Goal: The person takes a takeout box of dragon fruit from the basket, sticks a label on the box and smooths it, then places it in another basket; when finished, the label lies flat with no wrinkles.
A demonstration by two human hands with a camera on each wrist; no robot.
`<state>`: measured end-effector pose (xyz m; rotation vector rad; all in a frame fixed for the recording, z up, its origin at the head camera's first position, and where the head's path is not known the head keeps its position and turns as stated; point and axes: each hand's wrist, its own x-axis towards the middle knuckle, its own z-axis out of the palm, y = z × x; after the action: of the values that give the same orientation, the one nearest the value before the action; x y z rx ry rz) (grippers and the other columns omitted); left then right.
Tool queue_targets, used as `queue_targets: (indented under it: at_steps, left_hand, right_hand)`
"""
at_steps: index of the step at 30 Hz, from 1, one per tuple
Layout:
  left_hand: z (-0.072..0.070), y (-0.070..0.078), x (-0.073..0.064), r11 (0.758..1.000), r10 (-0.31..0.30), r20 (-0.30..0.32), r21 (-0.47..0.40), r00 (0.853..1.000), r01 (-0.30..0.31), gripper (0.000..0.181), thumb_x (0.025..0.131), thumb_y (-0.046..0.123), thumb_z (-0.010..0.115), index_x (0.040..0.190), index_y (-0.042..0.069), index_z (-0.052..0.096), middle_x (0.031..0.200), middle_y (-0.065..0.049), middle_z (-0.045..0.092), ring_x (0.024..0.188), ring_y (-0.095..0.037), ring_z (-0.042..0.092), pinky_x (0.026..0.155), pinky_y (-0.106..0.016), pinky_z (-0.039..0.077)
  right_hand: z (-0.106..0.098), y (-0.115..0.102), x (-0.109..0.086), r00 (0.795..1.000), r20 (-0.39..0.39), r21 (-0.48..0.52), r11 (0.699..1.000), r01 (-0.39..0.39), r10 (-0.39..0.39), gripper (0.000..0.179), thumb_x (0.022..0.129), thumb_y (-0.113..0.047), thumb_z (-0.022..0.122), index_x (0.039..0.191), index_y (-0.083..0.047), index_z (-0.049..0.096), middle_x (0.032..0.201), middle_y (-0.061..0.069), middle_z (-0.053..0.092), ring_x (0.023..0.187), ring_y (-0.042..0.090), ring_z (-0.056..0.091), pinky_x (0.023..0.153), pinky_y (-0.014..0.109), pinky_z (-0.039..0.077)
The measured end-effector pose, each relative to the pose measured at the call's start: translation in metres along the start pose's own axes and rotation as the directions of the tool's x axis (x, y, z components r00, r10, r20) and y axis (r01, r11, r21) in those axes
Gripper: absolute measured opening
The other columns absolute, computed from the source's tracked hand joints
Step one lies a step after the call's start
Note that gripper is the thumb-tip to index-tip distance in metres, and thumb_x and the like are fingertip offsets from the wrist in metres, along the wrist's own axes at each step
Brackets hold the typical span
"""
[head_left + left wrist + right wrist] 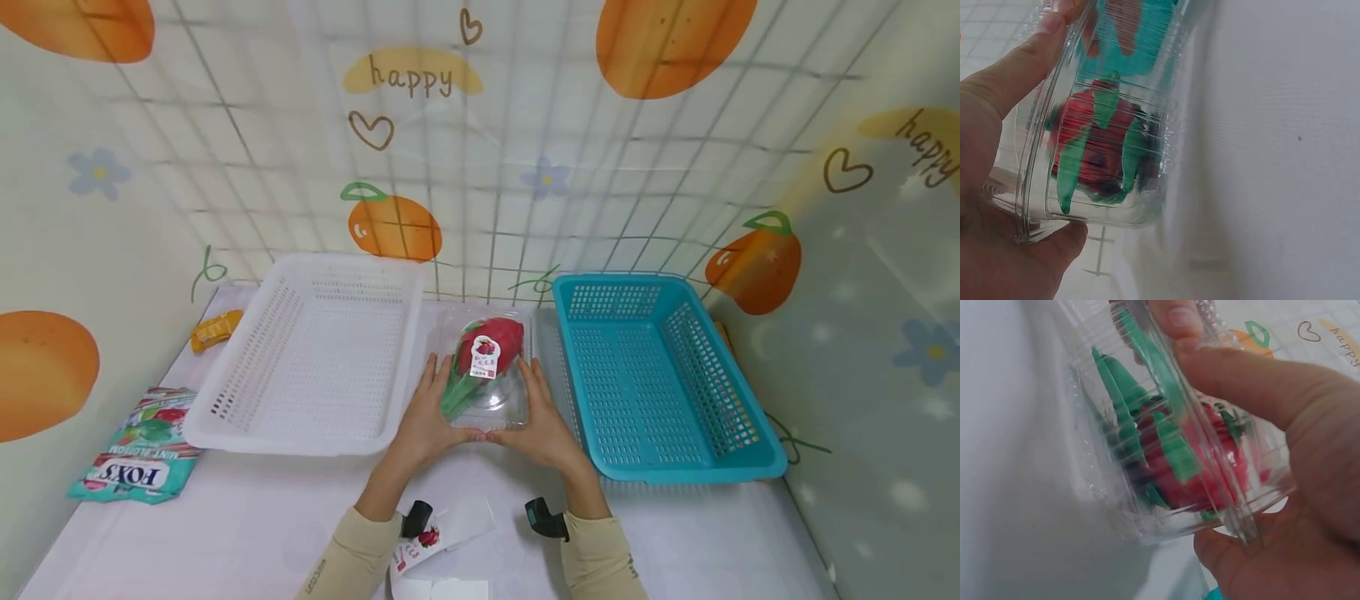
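Note:
A clear plastic clamshell box (510, 404) is on the table between two baskets, with its lid down. Inside lies a red dragon fruit (510, 333) with green leaf tips, and a white fruit label (484, 360) is stuck on the lid above it. My left hand (423, 423) grips the box's left side, while my right hand (546, 427) holds the right side. Both thumbs meet along the near edge. Through the box wall (1110, 215) in the left wrist view, the fruit's green tips show. The right wrist view has the fruit (1179, 469) slightly blurred.
A white basket (292, 448) stands to the left and a teal basket (686, 477) to the right. Beyond the white one lie a FOX'S candy bag (138, 467) and an orange packet (216, 331). Label paper (467, 525) lies between my forearms. A printed curtain (487, 142) hangs behind.

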<state>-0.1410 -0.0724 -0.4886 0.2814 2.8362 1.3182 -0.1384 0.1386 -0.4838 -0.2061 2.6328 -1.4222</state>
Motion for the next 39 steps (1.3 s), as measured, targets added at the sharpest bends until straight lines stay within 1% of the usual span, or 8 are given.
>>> queue_targets:
  at_steps: [5, 7, 9, 14, 22, 26, 34, 39]
  left_hand:
    - [0.002, -0.001, -0.002, 1.000, 0.016, -0.010, 0.006, 1.000, -0.016, 0.132, 0.061, 0.037, 0.099, 0.163, 0.005, 0.022, 0.170, -0.025, 0.011, 0.154, -0.048, 0.021, 0.116, -0.063, 0.035]
    - [0.003, -0.002, -0.002, 1.000, 0.015, -0.015, 0.012, 1.000, -0.015, 0.132, 0.061, 0.040, 0.099, 0.163, 0.007, 0.022, 0.170, -0.024, 0.011, 0.154, -0.047, 0.021, 0.117, -0.063, 0.034]
    - [0.004, -0.003, -0.003, 1.000, 0.025, -0.031, 0.015, 0.999, -0.024, 0.132, 0.061, 0.041, 0.098, 0.163, 0.005, 0.022, 0.170, -0.024, 0.011, 0.154, -0.047, 0.021, 0.116, -0.063, 0.034]
    - [0.008, -0.005, -0.003, 0.999, 0.045, -0.058, 0.008, 0.997, -0.044, 0.132, 0.060, 0.041, 0.099, 0.161, 0.001, 0.023, 0.169, -0.027, 0.013, 0.154, -0.048, 0.021, 0.117, -0.063, 0.034]
    - [0.009, -0.003, -0.004, 0.998, 0.060, -0.074, 0.009, 0.995, -0.059, 0.131, 0.061, 0.040, 0.098, 0.161, 0.000, 0.022, 0.169, -0.027, 0.013, 0.154, -0.048, 0.022, 0.117, -0.063, 0.033]
    - [0.008, -0.001, -0.003, 0.999, 0.047, -0.068, -0.001, 0.997, -0.047, 0.130, 0.063, 0.040, 0.097, 0.162, 0.001, 0.022, 0.170, -0.025, 0.012, 0.155, -0.046, 0.021, 0.118, -0.063, 0.033]
    - [0.006, 0.002, -0.004, 0.999, 0.036, -0.082, -0.015, 0.996, -0.038, 0.129, 0.063, 0.040, 0.097, 0.161, 0.000, 0.023, 0.169, -0.025, 0.013, 0.154, -0.048, 0.021, 0.117, -0.065, 0.032]
    - [0.004, 0.007, -0.004, 0.999, 0.036, -0.086, -0.028, 0.996, -0.038, 0.129, 0.063, 0.040, 0.097, 0.161, 0.000, 0.023, 0.170, -0.024, 0.012, 0.155, -0.046, 0.020, 0.119, -0.063, 0.031]
  right_hand:
    - [0.001, 0.001, -0.001, 1.000, -0.010, 0.004, 1.000, 0.011, -0.011, 0.124, 0.070, -0.030, 0.095, 0.165, -0.016, 0.015, 0.172, 0.018, 0.000, 0.155, 0.052, 0.014, 0.111, 0.074, 0.032]
    - [0.001, 0.001, -0.001, 1.000, -0.008, 0.008, 1.000, 0.016, -0.016, 0.124, 0.071, -0.030, 0.094, 0.165, -0.015, 0.014, 0.172, 0.019, -0.001, 0.155, 0.052, 0.013, 0.111, 0.075, 0.031]
    - [0.001, 0.000, 0.000, 1.000, -0.005, 0.015, 1.000, 0.018, -0.018, 0.124, 0.072, -0.029, 0.094, 0.165, -0.016, 0.014, 0.172, 0.019, -0.002, 0.155, 0.052, 0.012, 0.111, 0.075, 0.030]
    - [0.000, 0.001, 0.001, 0.999, -0.002, 0.019, 0.999, 0.034, -0.034, 0.122, 0.072, -0.025, 0.094, 0.164, -0.013, 0.014, 0.171, 0.021, -0.002, 0.153, 0.055, 0.015, 0.110, 0.075, 0.032]
    - [-0.002, -0.001, 0.000, 0.999, -0.010, 0.024, 0.999, 0.045, -0.045, 0.120, 0.073, -0.022, 0.092, 0.164, -0.014, 0.015, 0.172, 0.019, -0.002, 0.152, 0.054, 0.019, 0.108, 0.075, 0.034]
    - [-0.003, -0.004, 0.000, 0.999, -0.014, 0.028, 0.999, 0.036, -0.036, 0.119, 0.074, -0.023, 0.092, 0.164, -0.013, 0.015, 0.172, 0.018, -0.001, 0.152, 0.054, 0.019, 0.108, 0.075, 0.034]
    - [-0.005, -0.007, -0.002, 0.999, -0.016, 0.027, 0.999, 0.041, -0.040, 0.120, 0.075, -0.026, 0.092, 0.165, -0.013, 0.014, 0.172, 0.018, -0.002, 0.152, 0.054, 0.019, 0.108, 0.076, 0.034]
    - [-0.008, -0.011, -0.005, 0.999, -0.027, 0.036, 0.999, 0.041, -0.040, 0.119, 0.075, -0.026, 0.092, 0.165, -0.016, 0.014, 0.172, 0.016, -0.002, 0.154, 0.051, 0.014, 0.108, 0.076, 0.033]
